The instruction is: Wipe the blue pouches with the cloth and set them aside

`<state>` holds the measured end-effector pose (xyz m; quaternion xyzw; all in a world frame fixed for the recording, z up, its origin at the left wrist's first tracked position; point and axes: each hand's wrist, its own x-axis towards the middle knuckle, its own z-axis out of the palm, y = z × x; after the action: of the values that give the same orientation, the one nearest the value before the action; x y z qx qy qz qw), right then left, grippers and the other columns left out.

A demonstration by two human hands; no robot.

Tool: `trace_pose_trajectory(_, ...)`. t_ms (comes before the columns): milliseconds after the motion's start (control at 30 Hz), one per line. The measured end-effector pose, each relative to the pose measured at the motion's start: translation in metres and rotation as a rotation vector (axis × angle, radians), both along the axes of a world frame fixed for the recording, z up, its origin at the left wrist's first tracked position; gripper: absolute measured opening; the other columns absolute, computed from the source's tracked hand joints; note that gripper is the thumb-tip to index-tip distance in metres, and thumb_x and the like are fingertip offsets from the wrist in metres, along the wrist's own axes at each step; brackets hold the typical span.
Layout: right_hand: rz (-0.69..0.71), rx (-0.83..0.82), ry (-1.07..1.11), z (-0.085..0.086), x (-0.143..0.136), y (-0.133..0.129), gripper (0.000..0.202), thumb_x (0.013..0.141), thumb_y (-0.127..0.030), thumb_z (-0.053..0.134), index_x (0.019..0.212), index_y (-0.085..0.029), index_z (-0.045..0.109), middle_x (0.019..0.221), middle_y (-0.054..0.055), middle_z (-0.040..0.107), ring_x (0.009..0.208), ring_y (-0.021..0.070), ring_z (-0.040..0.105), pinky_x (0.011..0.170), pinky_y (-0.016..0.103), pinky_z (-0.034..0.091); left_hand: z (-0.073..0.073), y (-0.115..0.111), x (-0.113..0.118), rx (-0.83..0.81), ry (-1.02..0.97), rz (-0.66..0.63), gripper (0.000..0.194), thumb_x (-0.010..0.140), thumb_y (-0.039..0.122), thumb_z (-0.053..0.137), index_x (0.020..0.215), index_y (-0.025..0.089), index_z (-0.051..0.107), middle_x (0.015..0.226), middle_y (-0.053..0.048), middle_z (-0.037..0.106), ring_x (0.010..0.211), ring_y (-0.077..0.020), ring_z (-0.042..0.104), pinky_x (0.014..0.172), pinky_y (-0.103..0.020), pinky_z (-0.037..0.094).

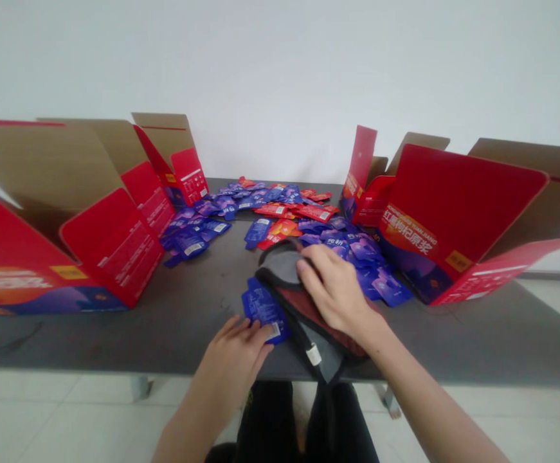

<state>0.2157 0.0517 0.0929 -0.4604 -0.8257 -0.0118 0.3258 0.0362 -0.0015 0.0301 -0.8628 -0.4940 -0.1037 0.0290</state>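
1. Nearby, the left hand [234, 355] lays its fingers together on blue packets [264, 305], close to the near edge of the desk [202, 289], perhaps steadying them; I cannot tell whether they pinch
2. Beside it, the right hand [335, 290] has its fingers clamped on a pouch [308, 310], likely to control its limp cloth
3. Beyond, loose packets [335, 245] lie between boxes [415, 225], raised flaps [164, 135] probably keeping these accessible

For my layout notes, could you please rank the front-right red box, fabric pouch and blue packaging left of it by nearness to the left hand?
1. Blue packaging, at the left hand.
2. Fabric pouch, to the right.
3. Front-right red box, farther right.
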Motion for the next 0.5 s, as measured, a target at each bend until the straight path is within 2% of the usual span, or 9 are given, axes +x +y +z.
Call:
trace_pose_trajectory(133,0.262,-0.155,-0.446,-0.025,-0.027,-0.005,0.022,0.092,-0.033,0.027,0.094,-0.023,0.047,0.085,0.001,0.054,0.065,0.0121,0.053,0.053,0.024,0.031,-0.014,-0.011,-0.009,-0.064,0.145,-0.087,0.028,0.076,0.002,0.043,0.086,0.017,0.064,0.079,-0.005,0.067,0.076,-0.0203,0.064,0.074,-0.036,0.051)
trace_pose_trajectory(200,0.314,-0.173,-0.572,-0.039,-0.035,-0.003,0.021,0.091,-0.033,0.029,0.097,-0.025,0.047,0.087,0.001,0.055,0.061,0.0125,0.053,0.049,0.024,0.028,-0.022,-0.017,-0.013,0.002,0.148,-0.103,0.036,0.074,-0.002,0.038,0.092,0.017,0.064,0.079,-0.005,0.067,0.074,-0.0199,0.064,0.073,-0.035,0.051)
trace_pose_trajectory(267,0.309,-0.18,-0.637,-0.049,-0.039,0.005,0.022,0.09,-0.032,0.027,0.101,-0.025,0.046,0.091,0.002,0.055,0.061,0.0132,0.054,0.049,0.024,0.029,-0.028,-0.019,-0.017,0.164,0.104,-0.15,0.041,0.077,-0.002,0.033,0.102,0.014,0.061,0.09,-0.008,0.067,0.084,-0.0201,0.063,0.079,-0.034,0.05)
trace_pose_trajectory(367,0.262,-0.187,-0.686,-0.058,-0.048,0.032,0.026,0.091,-0.032,0.024,0.105,-0.026,0.044,0.096,0.004,0.056,0.065,0.0148,0.056,0.054,0.025,0.034,-0.03,-0.017,-0.019,0.39,0.074,-0.224,0.042,0.082,0.002,0.025,0.108,0.009,0.057,0.102,-0.013,0.065,0.098,-0.0221,0.06,0.085,-0.032,0.047)
trace_pose_trajectory(433,0.195,-0.2,-0.694,-0.059,-0.055,0.056,0.027,0.091,-0.033,0.023,0.107,-0.026,0.044,0.097,0.005,0.057,0.069,0.0163,0.057,0.057,0.026,0.036,-0.029,-0.014,-0.021,0.451,0.078,-0.244,0.041,0.085,0.004,0.023,0.108,0.008,0.057,0.103,-0.013,0.065,0.099,-0.023,0.059,0.085,-0.032,0.048)
trace_pose_trajectory(500,0.105,-0.209,-0.678,-0.054,-0.06,0.077,0.028,0.092,-0.034,0.023,0.108,-0.025,0.044,0.098,0.006,0.058,0.074,0.0179,0.058,0.06,0.026,0.037,-0.028,-0.011,-0.022,0.442,0.069,-0.245,0.041,0.085,0.005,0.023,0.108,0.009,0.057,0.102,-0.011,0.066,0.099,-0.0224,0.06,0.084,-0.03,0.049)
